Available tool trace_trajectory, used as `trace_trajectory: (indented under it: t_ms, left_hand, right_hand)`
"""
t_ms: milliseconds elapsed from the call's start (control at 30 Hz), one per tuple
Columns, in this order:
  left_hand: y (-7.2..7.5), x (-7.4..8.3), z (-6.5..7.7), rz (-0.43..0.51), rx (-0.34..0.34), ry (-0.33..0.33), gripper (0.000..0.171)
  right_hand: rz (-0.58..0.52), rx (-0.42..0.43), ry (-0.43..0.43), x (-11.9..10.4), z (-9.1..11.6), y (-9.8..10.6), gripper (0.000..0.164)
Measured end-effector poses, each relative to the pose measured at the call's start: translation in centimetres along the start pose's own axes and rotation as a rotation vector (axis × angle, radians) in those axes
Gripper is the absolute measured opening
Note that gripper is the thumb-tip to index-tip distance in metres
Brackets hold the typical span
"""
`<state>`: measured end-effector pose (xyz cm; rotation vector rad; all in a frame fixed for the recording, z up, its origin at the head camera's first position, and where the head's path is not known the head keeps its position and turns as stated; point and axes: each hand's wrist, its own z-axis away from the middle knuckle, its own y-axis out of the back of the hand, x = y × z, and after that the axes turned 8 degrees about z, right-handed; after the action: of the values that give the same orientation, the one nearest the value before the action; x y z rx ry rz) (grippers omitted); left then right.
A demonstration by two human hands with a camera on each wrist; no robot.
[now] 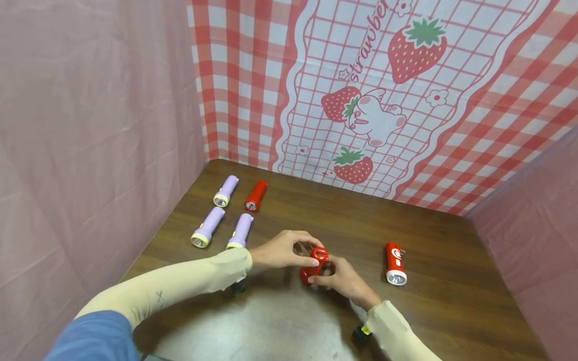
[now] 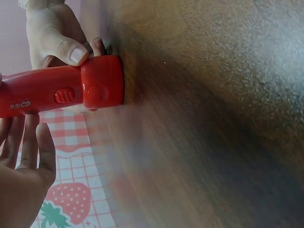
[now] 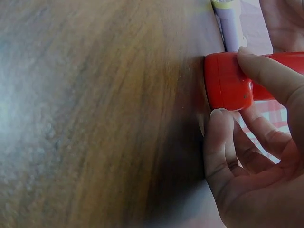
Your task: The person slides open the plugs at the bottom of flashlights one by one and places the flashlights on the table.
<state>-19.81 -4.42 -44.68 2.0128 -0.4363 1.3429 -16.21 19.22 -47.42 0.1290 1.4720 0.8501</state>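
Observation:
A red flashlight (image 1: 309,274) stands upright, lens end down, in front of me. Its wide head (image 3: 224,83) is at the tabletop; whether it touches the wood is hard to tell. My left hand (image 1: 285,250) grips the narrow upper end between thumb and fingers. Lower down, my right hand (image 1: 346,282) holds the head, with the thumb on one side and fingers on the other. A slide switch (image 2: 65,96) shows on the flashlight's body in the left wrist view. The lens faces down and is hidden.
Left on the wooden table (image 1: 433,311) lie three lilac flashlights (image 1: 228,187) and another red flashlight (image 1: 257,194). One lilac flashlight (image 1: 242,226) is close to my left forearm. A red flashlight with a white rim (image 1: 395,261) lies right. Curtains (image 1: 113,125) enclose the table.

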Motion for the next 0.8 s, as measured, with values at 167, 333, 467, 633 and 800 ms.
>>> trace_trajectory:
  t_ms: [167, 333, 467, 633, 800]
  left_hand:
    - [0.10, -0.04, 0.09, 0.038, -0.002, 0.022, 0.028]
    - [0.02, 0.05, 0.06, 0.059, 0.015, 0.047, 0.025]
    - [-0.07, 0.14, -0.06, 0.075, 0.022, 0.072, 0.027]
    - [-0.12, 0.10, -0.25, 0.136, 0.025, 0.090, 0.027]
    - [-0.12, -0.06, -0.37, 0.166, 0.019, 0.092, 0.025]
  right_hand:
    - [0.016, 0.005, -0.009, 0.13, -0.04, -0.09, 0.044]
    - [0.016, 0.009, -0.009, 0.05, 0.08, -0.11, 0.043]
    - [0.010, 0.006, -0.004, -0.02, 0.14, -0.05, 0.043]
    - [0.012, 0.001, -0.006, 0.14, 0.00, -0.04, 0.042]
    - [0.008, 0.000, -0.005, 0.13, 0.04, -0.05, 0.041]
